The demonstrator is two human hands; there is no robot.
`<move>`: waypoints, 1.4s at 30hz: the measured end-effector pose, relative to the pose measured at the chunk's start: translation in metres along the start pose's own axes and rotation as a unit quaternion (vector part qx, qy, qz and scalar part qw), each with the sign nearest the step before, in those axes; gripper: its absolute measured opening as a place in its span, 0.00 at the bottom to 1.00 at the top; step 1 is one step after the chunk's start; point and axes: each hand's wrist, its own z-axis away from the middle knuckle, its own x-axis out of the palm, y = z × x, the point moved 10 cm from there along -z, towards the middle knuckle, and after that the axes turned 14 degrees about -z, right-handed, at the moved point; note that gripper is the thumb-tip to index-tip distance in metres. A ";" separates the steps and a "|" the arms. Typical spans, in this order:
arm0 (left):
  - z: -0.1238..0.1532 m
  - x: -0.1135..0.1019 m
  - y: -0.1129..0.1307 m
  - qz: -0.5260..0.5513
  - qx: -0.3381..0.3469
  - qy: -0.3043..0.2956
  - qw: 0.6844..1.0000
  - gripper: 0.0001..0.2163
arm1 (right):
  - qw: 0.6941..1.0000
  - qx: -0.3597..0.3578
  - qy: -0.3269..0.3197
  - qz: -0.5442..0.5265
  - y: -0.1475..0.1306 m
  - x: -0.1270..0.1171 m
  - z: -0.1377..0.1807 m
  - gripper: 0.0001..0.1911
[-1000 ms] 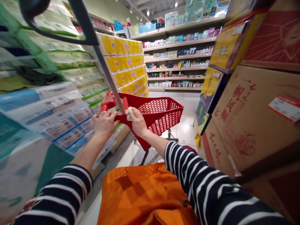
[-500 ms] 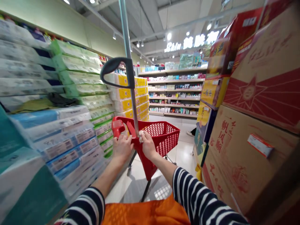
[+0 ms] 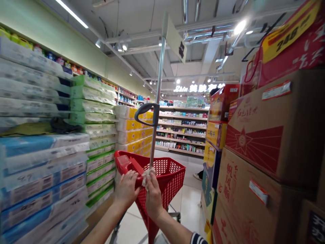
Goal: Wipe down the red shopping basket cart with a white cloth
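A red shopping cart (image 3: 175, 181) with a perforated basket stands in front of me. My left hand (image 3: 127, 188) is closed over its red handle, left of the pole. My right hand (image 3: 154, 196) grips a crumpled whitish cloth (image 3: 147, 178) against the handle near the foot of the metal pole; whether it is cloth or tissue is hard to tell. That pole (image 3: 159, 76) rises from the cart and bears a dark grey loop handle (image 3: 146, 114) and a small sign (image 3: 175, 37) at its top.
Stacked tissue packs (image 3: 45, 176) line the left side, with yellow-and-white packs (image 3: 134, 128) farther on. Cardboard cartons (image 3: 254, 135) are piled close on the right. Shelves of bottles and boxes (image 3: 181, 130) stand ahead. A person's shoe (image 3: 197, 176) shows beyond the right stack.
My view has tilted up, so the cart and hands sit lower and the pole's sign shows. Both hands stay at the cart handle. The right-hand cartons appear closer.
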 end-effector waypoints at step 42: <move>0.004 -0.033 0.039 0.005 0.030 -0.058 0.998 0.26 | 0.982 0.008 -0.191 0.007 0.000 -0.051 -0.024 0.19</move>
